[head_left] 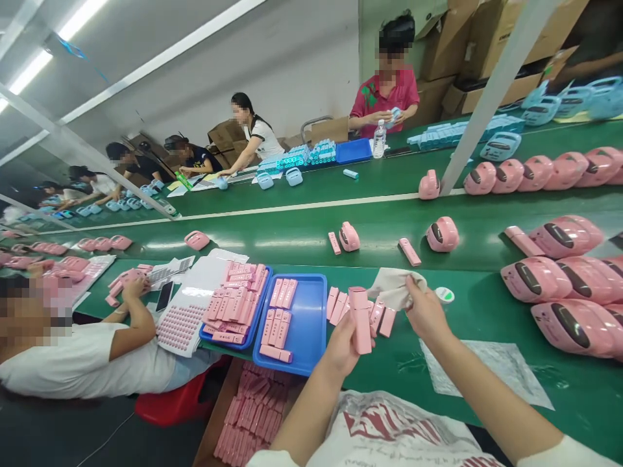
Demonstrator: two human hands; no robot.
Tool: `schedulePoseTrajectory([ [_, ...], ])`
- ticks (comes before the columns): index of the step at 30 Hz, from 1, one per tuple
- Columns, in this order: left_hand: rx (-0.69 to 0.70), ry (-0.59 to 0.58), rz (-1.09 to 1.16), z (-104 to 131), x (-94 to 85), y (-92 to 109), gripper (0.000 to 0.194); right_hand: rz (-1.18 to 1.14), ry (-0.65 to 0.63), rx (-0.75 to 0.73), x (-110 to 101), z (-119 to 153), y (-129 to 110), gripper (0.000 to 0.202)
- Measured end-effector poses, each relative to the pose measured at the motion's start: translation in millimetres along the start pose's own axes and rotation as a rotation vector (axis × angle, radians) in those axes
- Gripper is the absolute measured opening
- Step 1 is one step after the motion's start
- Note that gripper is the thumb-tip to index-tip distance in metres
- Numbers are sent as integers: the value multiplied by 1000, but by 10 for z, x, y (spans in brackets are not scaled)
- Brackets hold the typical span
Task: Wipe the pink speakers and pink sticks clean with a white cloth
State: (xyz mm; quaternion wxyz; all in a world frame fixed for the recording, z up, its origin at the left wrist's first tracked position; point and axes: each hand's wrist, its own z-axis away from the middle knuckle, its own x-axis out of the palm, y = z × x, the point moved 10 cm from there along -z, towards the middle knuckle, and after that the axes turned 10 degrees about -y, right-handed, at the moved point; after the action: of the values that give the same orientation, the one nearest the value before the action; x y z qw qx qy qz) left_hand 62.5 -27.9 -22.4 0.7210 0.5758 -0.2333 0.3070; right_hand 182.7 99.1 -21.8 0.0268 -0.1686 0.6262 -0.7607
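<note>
Co-worker [87, 363] in white sits far left. Next comes a blue tray [226, 346] heaped with pink sticks [231, 305], then a second blue tray [307, 324] holding fewer. The person's left hand [343, 347] has its grip closed around one pink stick [361, 324], raised over the green bench [399, 370] before loose sticks [387, 322]. Beside it hangs a pale cloth [392, 285], pinched in the right hand's [428, 311] grip. Rounded pink shells [574, 331] stand far right.

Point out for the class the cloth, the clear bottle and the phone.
Cloth [393, 288]: head view, middle of its fabric.
Clear bottle [379, 141]: head view, on its body.
Phone [165, 296]: head view, on its dark screen.
</note>
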Motion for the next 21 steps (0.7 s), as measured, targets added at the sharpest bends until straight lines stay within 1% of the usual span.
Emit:
schedulePoseTrajectory([
  [2, -63, 23, 74, -23, -115, -33, 51, 46, -7, -11, 125, 118, 46, 53],
  [3, -91, 19, 104, -39, -151, -53, 53, 105, -42, -56, 234, 176, 23, 51],
  [4, -110, 6, 123, -57, -177, -65, 57, 191, -107, -141, 387, 239, -39, 50],
  [6, -113, -11, 143, -91, -240, -50, 65, 423, -307, -419, 801, 446, -217, 45],
  [7, -103, 1, 156, -104, -295, -29, 68, 542, -428, -581, 1027, 611, -275, 41],
  [9, -112, 57, 195, -111, -443, -7, 68, 739, -655, -858, 1382, 988, -257, 41],
  [10, -131, 85, 213, -108, -517, -8, 66, 809, -752, -950, 1495, 1153, -197, 44],
  [11, -159, 93, 225, -103, -570, -17, 64, 858, -823, -1011, 1564, 1276, -134, 48],
  [12, -192, 81, 232, -100, -596, -30, 61, 885, -857, -1047, 1597, 1348, -89, 51],
  [13, -219, 57, 236, -97, -600, -43, 58, 897, -841, -1057, 1598, 1356, -76, 53],
  [14, -235, 27, 240, -96, -586, -49, 54, 893, -781, -1042, 1573, 1303, -92, 54],
  [15, -248, -11, 243, -95, -549, -57, 50, 872, -688, -999, 1526, 1199, -129, 54],
  [17, -280, -113, 228, -97, -411, -82, 48, 775, -482, -838, 1385, 916, -193, 51],
  [18, -284, -154, 204, -104, -341, -83, 49, 717, -409, -732, 1320, 782, -184, 50],
  [19, -271, -172, 177, -119, -293, -69, 51, 663, -365, -634, 1276, 682, -152, 49],
  [20, -241, -156, 152, -142, -281, -42, 52, 619, -348, -569, 1255, 633, -118, 49],
  [21, -206, -106, 131, -166, -312, -12, 53, 589, -352, -542, 1251, 630, -93, 48],
])
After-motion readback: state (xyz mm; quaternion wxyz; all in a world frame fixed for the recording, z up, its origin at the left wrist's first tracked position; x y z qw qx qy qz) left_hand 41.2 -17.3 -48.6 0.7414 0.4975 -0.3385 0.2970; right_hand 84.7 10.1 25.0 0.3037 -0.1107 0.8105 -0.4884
